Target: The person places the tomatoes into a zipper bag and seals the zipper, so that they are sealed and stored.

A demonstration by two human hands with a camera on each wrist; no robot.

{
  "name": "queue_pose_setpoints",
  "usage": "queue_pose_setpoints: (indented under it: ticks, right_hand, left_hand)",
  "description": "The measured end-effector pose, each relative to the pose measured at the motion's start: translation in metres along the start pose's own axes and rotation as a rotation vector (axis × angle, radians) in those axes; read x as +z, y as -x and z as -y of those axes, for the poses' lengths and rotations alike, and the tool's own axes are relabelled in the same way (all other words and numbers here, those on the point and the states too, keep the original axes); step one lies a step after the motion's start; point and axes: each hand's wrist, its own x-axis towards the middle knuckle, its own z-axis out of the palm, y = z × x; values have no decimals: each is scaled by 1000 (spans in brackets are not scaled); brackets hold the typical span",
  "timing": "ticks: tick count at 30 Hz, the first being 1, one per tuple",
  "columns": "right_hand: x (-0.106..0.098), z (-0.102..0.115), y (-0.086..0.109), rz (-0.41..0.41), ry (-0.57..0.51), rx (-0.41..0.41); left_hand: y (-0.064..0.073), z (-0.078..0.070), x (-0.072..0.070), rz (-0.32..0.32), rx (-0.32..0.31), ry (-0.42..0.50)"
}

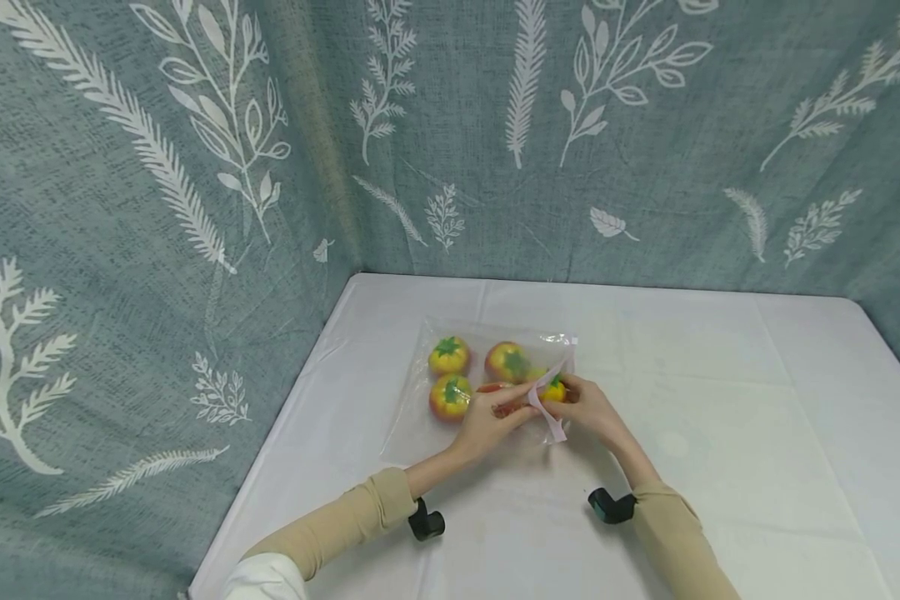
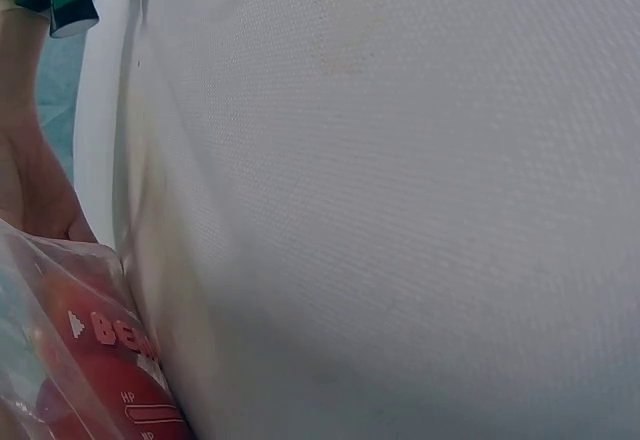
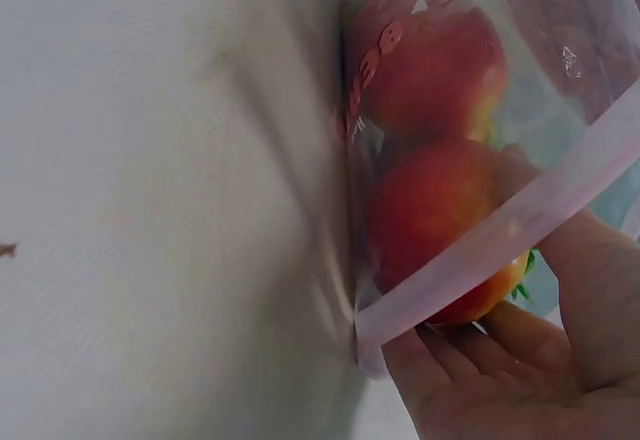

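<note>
A clear plastic zip bag (image 1: 412,429) lies on the table with several red-and-yellow tomatoes in it, such as one tomato (image 1: 449,357) at its far left. My left hand (image 1: 487,423) holds the bag near its mouth. At the mouth's pale strip (image 3: 520,222), my right hand (image 1: 591,410) grips another tomato (image 3: 435,225), thumb on one side and fingers curled under it. This tomato sits partly inside the bag, right behind a second red tomato (image 3: 430,60). In the left wrist view, the bag (image 2: 90,340) shows red print over red fruit; my left fingers are hidden there.
A white cloth covers the table (image 1: 720,417). Patterned blue-green curtains (image 1: 450,125) hang behind it and along its left side. A black wrist camera (image 1: 426,521) sits at my left wrist, another black camera (image 1: 611,506) at my right.
</note>
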Motion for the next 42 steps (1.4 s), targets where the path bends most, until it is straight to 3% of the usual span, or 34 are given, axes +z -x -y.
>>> queue_pose_setpoints:
  ticks: [20,27,34,42]
  right_hand:
    - [11,8,-14,-155,138,-45]
    - [11,9,-19,-144,120,-3]
    - [10,9,-23,-121,129,-5]
    - [8,8,-24,-49,-18,17]
  left_hand:
    - [-1,-2,0,5,-11,11]
    - [-1,-3,0,3,-19,21]
    - [-4,32,10,-4,-19,28]
    - [-3,32,10,-12,-6,27]
